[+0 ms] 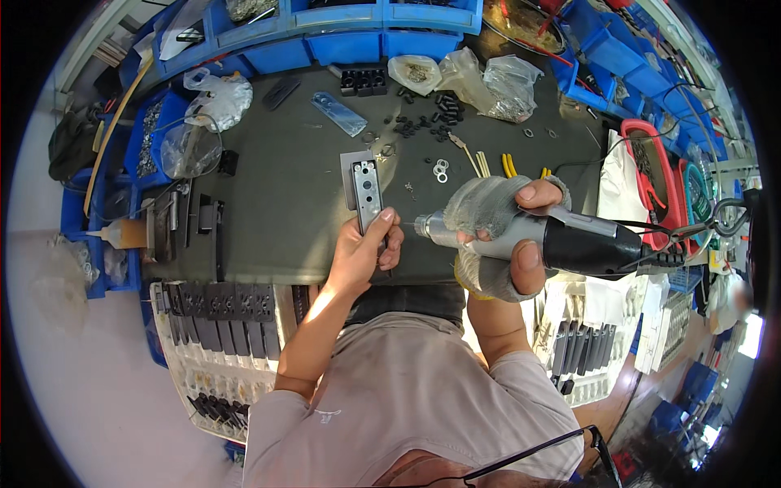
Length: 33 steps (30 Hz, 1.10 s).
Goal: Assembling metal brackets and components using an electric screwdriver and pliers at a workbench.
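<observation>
Several bins (346,50), some indistinct, edge worktop (277,183).

Smooth, satiny metal on drilled plate (368,189). Smooth silver metal toward nose of electric screwdriver (587,244), black plastic toward rear. Rough knit cloth for grey glove (475,208). Matt, smooth top on dark bench (272,191). Shiny metal for flat washers (441,176). Crinkled, glossy clear plastic for parts bag (511,80). Smooth plastic for blue bins (277,55). Translucent plastic for nozzle bottle (128,234). Matt cloth for shirt (407,374).
</observation>
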Motion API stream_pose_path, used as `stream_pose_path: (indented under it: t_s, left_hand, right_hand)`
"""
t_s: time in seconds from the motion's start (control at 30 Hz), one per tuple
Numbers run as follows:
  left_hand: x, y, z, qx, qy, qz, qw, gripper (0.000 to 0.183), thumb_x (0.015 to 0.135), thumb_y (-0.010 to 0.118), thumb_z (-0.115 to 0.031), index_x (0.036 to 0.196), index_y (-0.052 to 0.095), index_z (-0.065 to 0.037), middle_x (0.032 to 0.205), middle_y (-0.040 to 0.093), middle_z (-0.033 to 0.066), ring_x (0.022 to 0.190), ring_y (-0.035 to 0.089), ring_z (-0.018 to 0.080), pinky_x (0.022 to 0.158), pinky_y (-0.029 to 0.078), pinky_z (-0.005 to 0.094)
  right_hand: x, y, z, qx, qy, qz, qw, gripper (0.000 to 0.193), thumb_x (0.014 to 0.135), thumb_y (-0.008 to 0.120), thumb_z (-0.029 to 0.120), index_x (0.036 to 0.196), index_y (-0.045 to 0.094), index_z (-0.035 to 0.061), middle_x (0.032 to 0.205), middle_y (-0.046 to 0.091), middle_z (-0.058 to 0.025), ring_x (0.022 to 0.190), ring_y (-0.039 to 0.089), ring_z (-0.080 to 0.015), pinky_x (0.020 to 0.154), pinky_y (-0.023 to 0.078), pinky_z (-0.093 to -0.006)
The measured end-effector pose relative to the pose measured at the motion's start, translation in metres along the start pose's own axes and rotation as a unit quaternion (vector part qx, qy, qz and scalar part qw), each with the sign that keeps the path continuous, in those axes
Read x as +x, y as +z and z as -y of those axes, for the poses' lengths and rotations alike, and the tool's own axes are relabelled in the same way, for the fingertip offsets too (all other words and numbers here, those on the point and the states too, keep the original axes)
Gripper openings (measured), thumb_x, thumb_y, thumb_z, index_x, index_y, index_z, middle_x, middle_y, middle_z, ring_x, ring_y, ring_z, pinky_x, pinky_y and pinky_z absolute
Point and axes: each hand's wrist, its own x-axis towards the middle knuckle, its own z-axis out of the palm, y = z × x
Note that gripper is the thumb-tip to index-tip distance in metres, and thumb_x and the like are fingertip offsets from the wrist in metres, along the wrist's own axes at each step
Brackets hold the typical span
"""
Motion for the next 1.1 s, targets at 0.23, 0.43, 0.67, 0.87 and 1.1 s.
stream_pose_path:
  t_s: [0.23,0.43,0.67,0.87,1.1]
  left_hand:
    - [-0.011,0.008,0.002,-0.017,0.009,-0.006,1.000,0.027,0.104,0.059,-0.027,0.097,0.056,0.000,0.068,0.054,0.0042,0.050,0.045,0.0083,0.044,0.035,0.0254]
    - [-0.011,0.012,0.005,-0.018,0.011,-0.012,1.000,0.028,0.103,0.060,-0.026,0.096,0.056,0.000,0.067,0.054,0.0047,0.049,0.045,0.0085,0.043,0.035,0.0256]
    - [-0.011,0.013,0.005,-0.007,0.015,-0.030,0.999,0.030,0.102,0.062,-0.027,0.094,0.055,0.001,0.065,0.054,0.0048,0.048,0.045,0.0089,0.043,0.035,0.0257]
    - [-0.012,0.014,-0.001,0.022,0.015,-0.015,1.000,0.047,0.106,0.051,-0.040,0.099,0.058,0.006,0.064,0.055,0.0067,0.046,0.046,0.0099,0.042,0.035,0.0262]
    - [-0.018,0.007,0.003,0.098,-0.052,-0.012,0.994,0.067,0.107,0.035,-0.052,0.097,0.059,0.009,0.060,0.057,0.0101,0.041,0.047,0.0132,0.038,0.039,0.0282]
  right_hand:
    - [-0.003,0.011,0.002,-0.007,0.017,-0.016,1.000,0.053,0.082,0.077,0.035,0.115,0.047,0.0064,0.075,0.052,-0.0094,0.067,0.059,-0.0226,0.061,0.052,-0.0361]
    - [-0.002,0.007,-0.001,-0.009,-0.003,-0.007,1.000,0.053,0.081,0.077,0.034,0.115,0.047,0.0057,0.075,0.052,-0.0091,0.066,0.057,-0.0218,0.061,0.051,-0.0354]
    - [-0.005,0.010,0.004,-0.013,0.001,-0.010,1.000,0.052,0.083,0.076,0.033,0.115,0.047,0.0047,0.077,0.053,-0.0091,0.067,0.057,-0.0209,0.061,0.051,-0.0341]
    - [0.002,0.001,-0.005,-0.016,-0.029,-0.001,0.999,0.051,0.083,0.074,0.033,0.115,0.047,0.0055,0.077,0.053,-0.0082,0.065,0.056,-0.0204,0.062,0.050,-0.0357]
    - [0.019,0.009,0.000,-0.016,-0.008,-0.005,1.000,0.062,0.077,0.083,0.045,0.114,0.047,0.0101,0.099,0.052,-0.0058,0.085,0.061,-0.0189,0.080,0.054,-0.0324]
